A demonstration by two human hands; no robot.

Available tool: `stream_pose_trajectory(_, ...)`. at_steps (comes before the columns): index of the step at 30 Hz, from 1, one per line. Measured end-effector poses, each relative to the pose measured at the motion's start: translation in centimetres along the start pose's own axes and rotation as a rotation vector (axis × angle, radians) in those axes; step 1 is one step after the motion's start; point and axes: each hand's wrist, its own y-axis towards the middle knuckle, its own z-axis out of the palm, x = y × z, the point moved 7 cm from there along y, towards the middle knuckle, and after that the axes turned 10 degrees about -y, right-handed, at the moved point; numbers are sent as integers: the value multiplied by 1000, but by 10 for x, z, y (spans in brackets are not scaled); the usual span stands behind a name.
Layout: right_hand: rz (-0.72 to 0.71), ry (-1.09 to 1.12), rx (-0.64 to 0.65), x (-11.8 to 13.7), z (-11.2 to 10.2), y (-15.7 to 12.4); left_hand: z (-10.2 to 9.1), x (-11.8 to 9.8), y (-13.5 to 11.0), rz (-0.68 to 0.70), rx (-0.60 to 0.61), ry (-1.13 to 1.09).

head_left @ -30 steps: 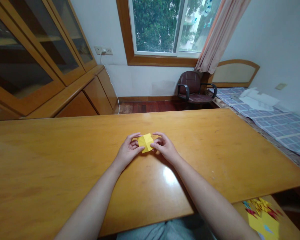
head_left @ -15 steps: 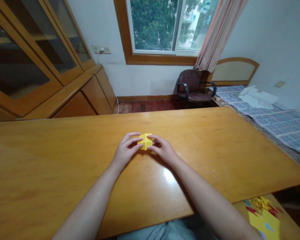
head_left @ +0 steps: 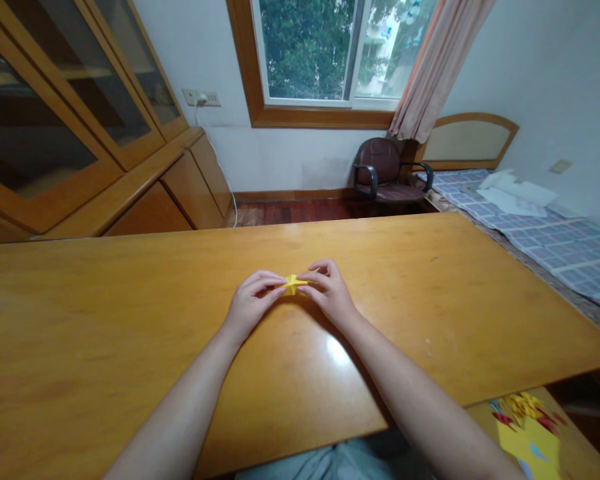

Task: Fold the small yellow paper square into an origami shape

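A small piece of folded yellow paper (head_left: pixel 292 285) is held just over the wooden table, pinched in from both sides so that it looks like a narrow, ridged star shape. My left hand (head_left: pixel 254 293) grips its left end between thumb and fingers. On the right end, the thumb and index finger of my right hand (head_left: pixel 329 288) close on the paper, while its other fingers curl above. Fingertips cover both ends of the folded paper.
The wooden table (head_left: pixel 130 347) spreads around my hands. A lower surface at the bottom right bears yellow paper sheets (head_left: pixel 527 443) and a pile of yellow and red folded pieces (head_left: pixel 523 405). Beyond the table stand an office chair (head_left: pixel 385 170), a bed (head_left: pixel 540 227) and a cabinet (head_left: pixel 150 193).
The yellow paper has gone from a wider, opened-out face to a narrow, pinched star shape. My right hand's fingers have shifted, with some lifting higher. My left hand has barely moved.
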Motion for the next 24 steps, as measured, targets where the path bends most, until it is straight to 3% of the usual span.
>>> stream_pose_trajectory(16,-153,-148,59,15,0,-3,0,3,-1,-4,4,7)
stream_pose_trajectory(24,-124,-130,118,13,5,-4,2,2,0,-5,14,-24)
